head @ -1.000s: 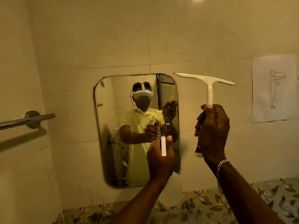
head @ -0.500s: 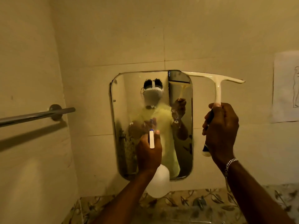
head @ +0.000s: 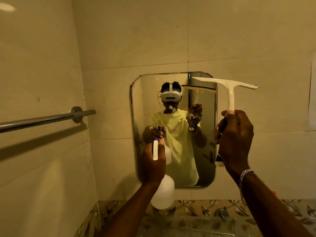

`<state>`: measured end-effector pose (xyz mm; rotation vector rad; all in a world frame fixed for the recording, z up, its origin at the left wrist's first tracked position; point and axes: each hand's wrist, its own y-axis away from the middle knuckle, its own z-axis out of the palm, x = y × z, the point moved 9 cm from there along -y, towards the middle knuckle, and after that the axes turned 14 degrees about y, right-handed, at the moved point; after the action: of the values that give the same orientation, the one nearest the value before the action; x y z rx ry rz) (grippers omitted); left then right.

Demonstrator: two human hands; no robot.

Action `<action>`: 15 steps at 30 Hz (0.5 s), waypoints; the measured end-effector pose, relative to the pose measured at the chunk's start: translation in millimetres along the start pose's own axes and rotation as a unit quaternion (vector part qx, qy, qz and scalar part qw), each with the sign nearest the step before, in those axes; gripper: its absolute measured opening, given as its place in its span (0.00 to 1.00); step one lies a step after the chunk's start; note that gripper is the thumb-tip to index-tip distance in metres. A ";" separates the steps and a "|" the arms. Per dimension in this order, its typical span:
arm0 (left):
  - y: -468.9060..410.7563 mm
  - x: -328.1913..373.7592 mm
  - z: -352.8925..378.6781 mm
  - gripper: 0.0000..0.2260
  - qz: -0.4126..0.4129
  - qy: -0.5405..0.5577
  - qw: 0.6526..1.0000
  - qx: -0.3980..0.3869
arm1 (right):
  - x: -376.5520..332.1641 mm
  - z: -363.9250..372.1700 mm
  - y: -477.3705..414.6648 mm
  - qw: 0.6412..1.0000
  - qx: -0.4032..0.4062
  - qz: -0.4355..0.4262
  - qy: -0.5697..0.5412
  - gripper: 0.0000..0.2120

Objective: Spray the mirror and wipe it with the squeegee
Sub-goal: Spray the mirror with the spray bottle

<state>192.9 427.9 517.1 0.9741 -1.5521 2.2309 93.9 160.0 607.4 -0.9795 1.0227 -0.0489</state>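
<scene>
A rounded rectangular mirror (head: 177, 165) hangs on the tiled wall, with a few white foam spots on its glass. My left hand (head: 152, 165) grips a white spray bottle (head: 163, 194) low in front of the mirror's left half, nozzle toward the glass. My right hand (head: 235, 142) holds a white T-shaped squeegee (head: 230, 93) upright by its handle. The blade overlaps the mirror's top right corner; I cannot tell whether it touches the glass.
A chrome towel bar (head: 42, 119) sticks out from the left wall at mid height. A leaf-patterned tile band (head: 196, 211) runs below the mirror. A paper sheet (head: 313, 93) is stuck on the wall at the far right edge.
The view has shifted, so the mirror now sits further right. The squeegee blade has come over the mirror's top right corner. Foam spots now show on the glass, and the mist has cleared.
</scene>
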 end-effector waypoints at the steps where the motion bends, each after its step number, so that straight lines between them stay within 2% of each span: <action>1: -0.8 -2.7 -2.9 0.03 0.001 -0.003 1.000 0.001 | -0.5 1.4 1.2 1.000 -0.001 -0.001 0.000 0.15; 5: -3.5 -10.0 -20.2 0.05 0.003 0.000 1.000 0.015 | 0.0 8.0 6.8 1.000 -0.011 0.003 -0.010 0.15; 9: 0.1 -25.0 -32.3 0.11 -0.017 -0.013 1.000 0.012 | 1.1 13.6 11.5 1.000 -0.021 0.008 -0.016 0.15; 15: 13.1 -42.8 -42.4 0.06 -0.035 0.013 0.999 -0.004 | -1.2 16.0 18.0 1.000 -0.022 0.008 -0.013 0.15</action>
<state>201.4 467.9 470.9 0.9781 -1.4915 2.1799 98.0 181.9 598.0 -1.0085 1.0113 -0.0006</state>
